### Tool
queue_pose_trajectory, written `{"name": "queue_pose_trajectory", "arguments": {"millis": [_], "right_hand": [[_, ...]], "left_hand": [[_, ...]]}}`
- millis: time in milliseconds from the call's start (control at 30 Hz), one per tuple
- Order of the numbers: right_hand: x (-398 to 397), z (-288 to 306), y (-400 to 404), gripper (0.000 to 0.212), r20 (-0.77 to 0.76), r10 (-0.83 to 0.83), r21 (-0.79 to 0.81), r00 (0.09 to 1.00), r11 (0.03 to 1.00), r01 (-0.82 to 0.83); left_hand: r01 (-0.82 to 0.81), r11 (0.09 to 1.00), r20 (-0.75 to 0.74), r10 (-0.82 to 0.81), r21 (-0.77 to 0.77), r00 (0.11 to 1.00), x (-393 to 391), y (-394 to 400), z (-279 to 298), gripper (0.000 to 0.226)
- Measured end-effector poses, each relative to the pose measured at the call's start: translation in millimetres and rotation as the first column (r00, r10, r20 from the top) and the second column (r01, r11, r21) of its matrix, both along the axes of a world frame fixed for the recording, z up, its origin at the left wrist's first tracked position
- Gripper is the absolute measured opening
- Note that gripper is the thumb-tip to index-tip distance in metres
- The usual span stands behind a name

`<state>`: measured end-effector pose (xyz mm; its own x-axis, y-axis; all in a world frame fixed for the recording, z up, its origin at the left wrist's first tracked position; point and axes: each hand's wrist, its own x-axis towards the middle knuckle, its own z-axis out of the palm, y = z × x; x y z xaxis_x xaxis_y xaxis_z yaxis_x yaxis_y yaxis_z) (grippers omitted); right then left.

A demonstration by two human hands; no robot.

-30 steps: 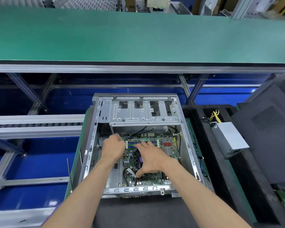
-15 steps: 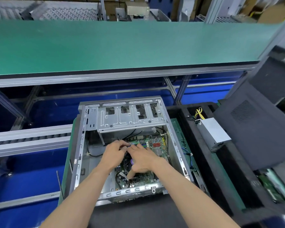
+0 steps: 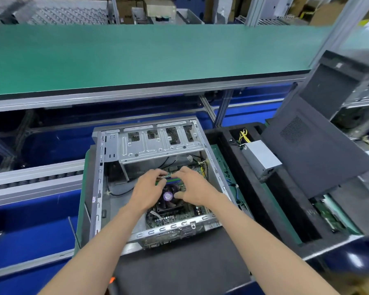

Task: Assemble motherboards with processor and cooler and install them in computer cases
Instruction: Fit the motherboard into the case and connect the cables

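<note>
Hands are both down inside the open computer case (image 3: 98,177), working over the far edge of the motherboard (image 3: 175,216) that already sits flat on the case floor. Cooler (image 3: 168,196) with the purple sticker on its fan hub is mounted on the board, so my read is the board-in-case part is basically done and this is the fiddly bit around the memory slots (image 3: 170,179), seating a stick or plugging in a small connector. Left hand (image 3: 146,189) has its fingers curled and looks like it's pinching something small and pale right at the slots, but it's too blurry to say what it is. Right hand (image 3: 192,188) hovers just beside it with fingers bent down toward the same spot and the thumb stuck out over the cooler; can't tell if it's actually gripping anything. Next move probably needs even downward pressure with both sets of fingertips and keeping the loose black cables out of the way. As for what's holding what: the case has the board, the cooler, some wiring and a bare metal drive cage (image 3: 158,143) at the far end. Black tray (image 3: 271,209) to the right holds a silver power supply (image 3: 262,158) with yellow wires coming off it, and a dark side panel (image 3: 311,150) leans over that tray.
</note>
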<state>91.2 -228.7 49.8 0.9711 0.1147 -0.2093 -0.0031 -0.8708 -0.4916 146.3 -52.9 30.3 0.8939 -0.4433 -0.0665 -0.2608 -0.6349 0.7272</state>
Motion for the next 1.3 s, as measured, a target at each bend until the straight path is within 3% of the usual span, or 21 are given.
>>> {"name": "queue_pose_trajectory", "arguments": {"millis": [167,300,533,667,767,867,967,1067,1167,1300], "right_hand": [[-17,21,-18,0.041,0.197,-0.155,0.111,0.968,0.985,0.135],[-35,40,-46,0.032,0.380,-0.330,0.236,0.864,0.938,0.255],[-67,36,-108,0.025,0.240,-0.550,0.333,0.800,0.821,0.464],[-87,15,-135,0.021,0.154,-0.599,0.318,0.786,0.783,0.535],[-100,-4,-153,0.018,0.107,-0.594,0.276,0.797,0.788,0.550],[-109,-27,-166,0.017,0.032,-0.525,0.166,0.851,0.842,0.513],[-117,-50,-168,0.019,-0.079,-0.407,0.080,0.910,0.907,0.413],[-121,-67,-164,0.024,-0.166,-0.269,0.025,0.949,0.961,0.277],[-121,-79,-160,0.037,-0.205,-0.181,0.056,0.962,0.979,0.196],[-117,-92,-159,0.033,-0.186,-0.087,0.093,0.979,0.990,0.106]], "left_hand": [[0.110,0.992,0.028,-0.108,-0.067,0.994,-12,-27,12,0.029],[0.200,0.977,0.075,-0.194,-0.075,0.978,-21,-57,22,0.033],[0.301,0.949,0.154,-0.285,-0.093,0.946,-29,-104,28,0.025],[0.208,0.977,0.271,-0.191,-0.035,0.943,-30,-122,23,0.018],[0.149,0.988,0.331,-0.130,-0.033,0.935,-31,-136,21,0.014],[0.195,0.981,0.364,-0.186,0.012,0.913,-33,-156,22,0.011],[0.280,0.935,0.362,-0.344,0.217,0.866,-35,-181,29,0.012],[0.328,0.837,0.270,-0.471,0.439,0.840,-41,-204,35,0.016],[0.312,0.752,0.216,-0.511,0.581,0.832,-47,-218,36,0.015],[0.241,0.689,0.234,-0.520,0.683,0.821,-53,-226,36,0.019]]}}
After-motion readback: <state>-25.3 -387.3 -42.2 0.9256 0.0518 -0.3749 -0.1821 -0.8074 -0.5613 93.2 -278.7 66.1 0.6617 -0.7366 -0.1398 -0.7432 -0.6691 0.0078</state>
